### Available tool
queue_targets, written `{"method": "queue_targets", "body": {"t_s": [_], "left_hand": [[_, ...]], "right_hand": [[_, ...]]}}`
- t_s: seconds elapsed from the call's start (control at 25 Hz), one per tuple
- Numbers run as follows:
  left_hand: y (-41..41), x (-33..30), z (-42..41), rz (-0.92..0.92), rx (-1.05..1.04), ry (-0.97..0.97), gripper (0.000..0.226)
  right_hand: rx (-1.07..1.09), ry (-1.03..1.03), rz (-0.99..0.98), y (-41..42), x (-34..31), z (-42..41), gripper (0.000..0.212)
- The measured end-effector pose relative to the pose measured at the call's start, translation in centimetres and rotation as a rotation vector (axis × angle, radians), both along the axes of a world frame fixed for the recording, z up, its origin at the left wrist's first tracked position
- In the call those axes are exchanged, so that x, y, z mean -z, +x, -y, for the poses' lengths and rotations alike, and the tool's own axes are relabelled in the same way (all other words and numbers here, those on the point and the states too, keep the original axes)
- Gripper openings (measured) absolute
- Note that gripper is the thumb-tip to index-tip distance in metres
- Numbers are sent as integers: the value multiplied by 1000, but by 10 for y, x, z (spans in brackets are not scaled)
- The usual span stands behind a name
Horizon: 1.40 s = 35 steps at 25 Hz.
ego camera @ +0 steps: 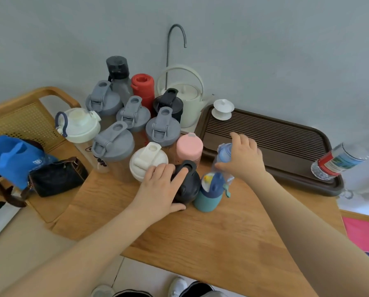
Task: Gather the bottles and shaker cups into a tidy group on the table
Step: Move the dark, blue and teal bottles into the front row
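Left hand (157, 189) clamped on black shaker (186, 185), right hand (243, 159) gripping clear blue-capped bottle (223, 156), both at frame centre beside the cluster. Risk: knocking over teal bottle (209, 196) wedged between.

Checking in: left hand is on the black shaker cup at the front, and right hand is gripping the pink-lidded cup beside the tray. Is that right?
Not quite. In the head view the right hand grips the clear bottle with the light blue cap, not the pink-lidded cup, which stands untouched to its left. The left hand is indeed on the black shaker cup at the front.
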<state>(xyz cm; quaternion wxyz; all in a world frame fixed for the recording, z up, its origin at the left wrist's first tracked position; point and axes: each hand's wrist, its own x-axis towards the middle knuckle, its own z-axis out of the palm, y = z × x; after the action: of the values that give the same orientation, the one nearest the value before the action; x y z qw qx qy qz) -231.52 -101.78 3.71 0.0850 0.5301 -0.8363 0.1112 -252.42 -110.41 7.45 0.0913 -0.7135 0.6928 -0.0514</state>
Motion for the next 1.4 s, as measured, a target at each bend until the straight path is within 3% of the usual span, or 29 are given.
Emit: {"method": "queue_targets", "body": {"t_s": [0.12, 0.24, 0.32, 0.48, 0.72, 0.84, 1.0, 1.4], "left_hand": [[5, -1, 4, 31, 57, 55, 105], [10, 0, 7, 70, 93, 112, 111], [11, 1, 8, 71, 101, 121, 111], [9, 1, 8, 45, 82, 125, 106], [1, -1, 10, 24, 39, 144, 104], [-1, -2, 14, 31, -6, 183, 107], [-5, -6, 18, 9, -19, 272, 102], [-10, -12, 16, -74, -36, 285, 95]], "right_hand": [[-341, -59, 6, 28, -16, 17, 86], [-495, 228, -31, 63, -8, 36, 78], [-482, 300, -36, 69, 1, 46, 82], [-411, 195, -3, 62, 4, 60, 86], [-418, 214, -61, 50, -10, 68, 104], [-312, 88, 46, 11, -25, 47, 86], [-229, 104, 90, -34, -18, -9, 74], [-153, 5, 253, -6, 2, 8, 63]]}}
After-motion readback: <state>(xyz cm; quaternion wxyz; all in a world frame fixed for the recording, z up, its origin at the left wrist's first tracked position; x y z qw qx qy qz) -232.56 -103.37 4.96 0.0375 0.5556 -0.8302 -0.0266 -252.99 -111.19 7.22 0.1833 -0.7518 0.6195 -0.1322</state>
